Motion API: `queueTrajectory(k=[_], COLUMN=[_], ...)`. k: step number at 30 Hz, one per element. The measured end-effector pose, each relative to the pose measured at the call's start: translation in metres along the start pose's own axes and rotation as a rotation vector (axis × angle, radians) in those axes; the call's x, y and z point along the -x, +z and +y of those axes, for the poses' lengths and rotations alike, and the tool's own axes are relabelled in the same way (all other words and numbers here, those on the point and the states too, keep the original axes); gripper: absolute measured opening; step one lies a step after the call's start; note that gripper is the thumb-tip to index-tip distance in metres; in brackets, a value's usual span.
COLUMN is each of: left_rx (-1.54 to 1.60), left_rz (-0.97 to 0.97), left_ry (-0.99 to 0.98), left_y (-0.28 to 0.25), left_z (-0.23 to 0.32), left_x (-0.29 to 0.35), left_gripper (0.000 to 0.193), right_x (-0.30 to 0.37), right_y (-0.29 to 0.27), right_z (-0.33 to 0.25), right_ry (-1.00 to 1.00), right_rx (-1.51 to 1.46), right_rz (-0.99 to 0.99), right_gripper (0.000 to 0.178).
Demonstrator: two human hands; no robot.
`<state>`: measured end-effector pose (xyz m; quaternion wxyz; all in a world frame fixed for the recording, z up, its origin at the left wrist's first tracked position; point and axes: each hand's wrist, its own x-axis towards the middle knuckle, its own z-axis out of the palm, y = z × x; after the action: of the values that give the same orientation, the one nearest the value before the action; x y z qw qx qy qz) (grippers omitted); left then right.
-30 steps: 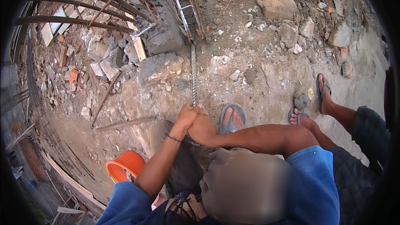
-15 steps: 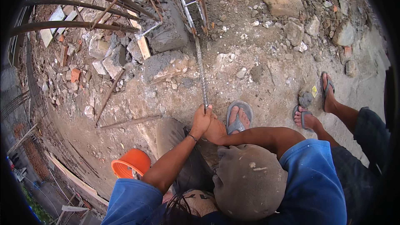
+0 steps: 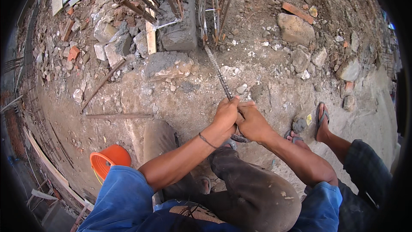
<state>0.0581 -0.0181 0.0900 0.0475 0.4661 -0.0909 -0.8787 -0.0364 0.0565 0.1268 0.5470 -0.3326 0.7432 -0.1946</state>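
Note:
A ribbed steel rebar (image 3: 220, 74) slants from the foot of a cluster of upright bars (image 3: 210, 15) down toward me. My left hand (image 3: 226, 115) is closed around its near end. Pressed up against it, my right hand (image 3: 255, 122) is closed too, fingers wrapped at the same end. The bar's near tip is hidden by my hands. Below them, part of my sandalled foot (image 3: 231, 143) shows, mostly covered by my arms and bent knee.
An orange bucket (image 3: 118, 157) lies tipped at my left. A concrete footing (image 3: 179, 36) with thick bars (image 3: 141, 0) rises ahead, beside broken stones (image 3: 169, 65). Thin rods (image 3: 118, 116) lie on the ground. Another person's sandalled foot (image 3: 322, 118) is at my right.
My hands and the bar's near end have swung right, so the bar slants more. My right hand has come up beside the left one. The view has shifted slightly.

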Motion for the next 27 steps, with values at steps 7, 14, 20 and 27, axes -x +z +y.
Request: queueTrajectory(k=[7,14,20,27], left_rx=[0.117,0.184,0.265,0.266], left_rz=[-0.142,-0.381,-0.330,-0.369], left_ry=[-0.036,-0.054,-0.109,-0.074], left_y=[0.000,0.017,0.024,-0.026], left_z=[-0.028,-0.025,-0.023,-0.026], left_x=[0.072,0.017,0.032,-0.009], left_gripper=[0.039,0.034,0.035,0.047], right_x=[0.063,0.048,0.055,0.009], right_y=[-0.009,-0.039,-0.047,-0.027], right_z=[-0.042,-0.027,-0.040,-0.037], right_ry=[0.142,0.139,0.132,0.155], right_rx=[0.191,0.394,0.567,0.533], right_rz=[-0.142,0.049,-0.054,-0.123], right_gripper=[0.036,0.046,0.049,0.044])
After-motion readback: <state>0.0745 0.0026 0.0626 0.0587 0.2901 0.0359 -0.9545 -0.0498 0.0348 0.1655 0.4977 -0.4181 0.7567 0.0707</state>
